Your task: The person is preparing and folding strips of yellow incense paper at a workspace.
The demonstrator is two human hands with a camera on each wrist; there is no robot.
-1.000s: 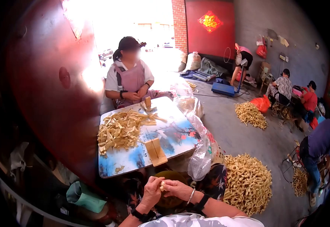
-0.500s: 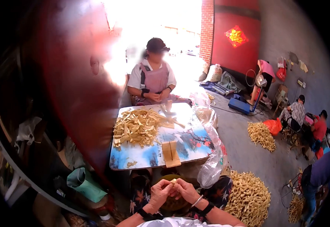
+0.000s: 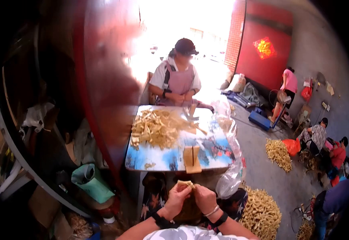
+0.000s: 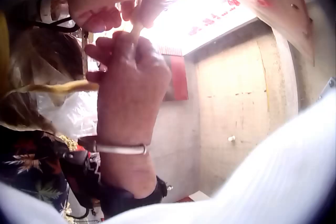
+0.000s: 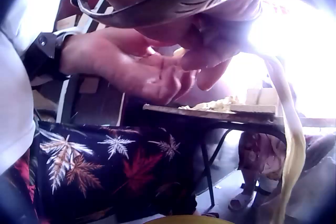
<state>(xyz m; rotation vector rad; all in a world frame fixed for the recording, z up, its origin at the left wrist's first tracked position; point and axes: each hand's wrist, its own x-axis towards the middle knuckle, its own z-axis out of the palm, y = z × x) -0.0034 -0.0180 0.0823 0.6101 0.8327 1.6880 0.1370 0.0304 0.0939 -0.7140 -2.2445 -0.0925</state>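
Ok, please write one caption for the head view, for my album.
Left hand and right hand pinch a yellowish strip before a picture-printed table heaped with strips; an aproned person sits opposite.

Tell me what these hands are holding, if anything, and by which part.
A pale yellow strip. The left hand and right hand pinch its upper part at the fingertips; a long lower length hangs free.

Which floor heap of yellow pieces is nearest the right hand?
The big heap beside the dark floral trousers; smaller heaps, by the red plastic bag and at lower right, lie farther off.
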